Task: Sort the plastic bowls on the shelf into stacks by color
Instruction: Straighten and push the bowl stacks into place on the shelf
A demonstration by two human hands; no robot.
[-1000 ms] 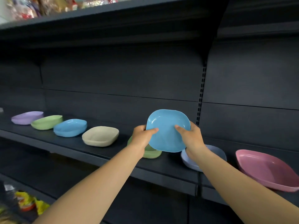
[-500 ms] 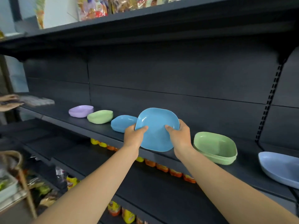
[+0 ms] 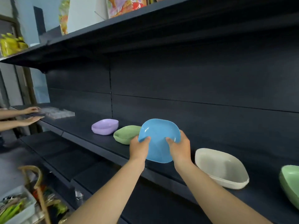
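Clearly unfinished: at frame centre the left hand (image 3: 139, 148) and right hand (image 3: 179, 147) grip a blue bowl (image 3: 159, 139) by its rim, tilted above the shelf (image 3: 100, 143); beyond, cream bowl (image 3: 221, 168), green bowl (image 3: 126, 134) and purple bowl (image 3: 104, 126) sit apart.

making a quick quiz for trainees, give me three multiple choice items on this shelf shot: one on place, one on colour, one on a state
1. Which bowl on the shelf sits farthest left?
A purple B cream C blue

2. What colour is the held bowl?
A pink B blue C green

3. How is the held bowl held?
A one hand B lying on the shelf C both hands, tilted

Key:
1 A, the purple bowl lies left of the green bowl.
2 B, the blue bowl is lifted.
3 C, the left hand and right hand grip its lower rim.
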